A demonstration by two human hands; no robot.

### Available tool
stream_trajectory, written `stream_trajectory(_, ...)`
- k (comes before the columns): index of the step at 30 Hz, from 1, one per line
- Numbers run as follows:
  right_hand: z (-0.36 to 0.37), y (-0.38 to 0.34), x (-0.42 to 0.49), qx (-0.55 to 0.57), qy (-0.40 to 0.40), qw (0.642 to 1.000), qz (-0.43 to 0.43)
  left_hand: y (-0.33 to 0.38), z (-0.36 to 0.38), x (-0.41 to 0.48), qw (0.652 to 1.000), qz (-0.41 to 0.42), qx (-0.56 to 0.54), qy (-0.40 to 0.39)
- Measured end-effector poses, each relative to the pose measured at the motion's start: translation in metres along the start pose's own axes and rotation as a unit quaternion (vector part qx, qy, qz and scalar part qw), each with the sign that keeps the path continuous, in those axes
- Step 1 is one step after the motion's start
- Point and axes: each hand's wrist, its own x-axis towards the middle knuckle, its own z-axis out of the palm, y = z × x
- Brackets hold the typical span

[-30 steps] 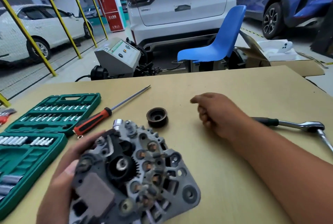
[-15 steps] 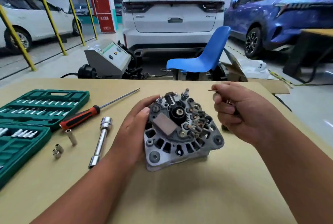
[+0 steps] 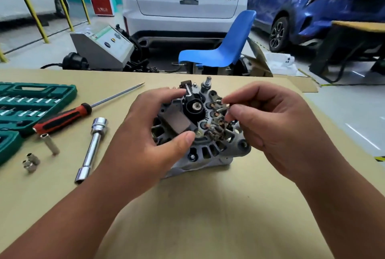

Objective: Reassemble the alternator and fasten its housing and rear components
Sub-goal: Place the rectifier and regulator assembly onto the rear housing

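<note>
The grey alternator [image 3: 210, 150] stands on the tan table [image 3: 187, 217] with its rear face up, showing the black brush holder, a brown regulator block and copper rectifier parts. My left hand [image 3: 150, 138] grips its left side, thumb on the lower rim and fingers over the top. My right hand [image 3: 268, 125] pinches a small metal fastener [image 3: 222, 109] between thumb and forefinger, held over the rectifier on the right of the rear face.
To the left lie a red-and-black screwdriver [image 3: 62, 118], a chrome socket extension [image 3: 91, 150], a long socket [image 3: 50, 144], small sockets [image 3: 31, 162] and a green socket set case [image 3: 31, 104]. Beyond the table stand a blue chair [image 3: 227, 48], a grey machine [image 3: 104, 48] and parked cars.
The alternator was set upright in the middle of the table. My left hand shifted to grip its rear face, and my right hand brought the small fastener down onto the rectifier side.
</note>
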Motion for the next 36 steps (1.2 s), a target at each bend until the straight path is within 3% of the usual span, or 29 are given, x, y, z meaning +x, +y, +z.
stream_trajectory(7,0.007,0.013,0.002,0.03,0.112,0.993,0.026,0.0,-0.013,0.0,0.999,-0.008,0.039,-0.02)
stream_trajectory(18,-0.002,0.016,0.003,-0.189,0.224,0.955,-0.037,0.0,-0.015,0.0,0.995,0.03,0.096,0.008)
stream_trajectory(24,-0.002,0.018,0.002,-0.248,0.206,0.947,-0.021,0.004,-0.012,-0.004,0.995,0.026,0.097,-0.007)
stream_trajectory(36,0.007,0.022,0.002,-0.173,0.213,0.961,-0.019,0.006,-0.022,0.002,0.994,0.027,0.103,0.005)
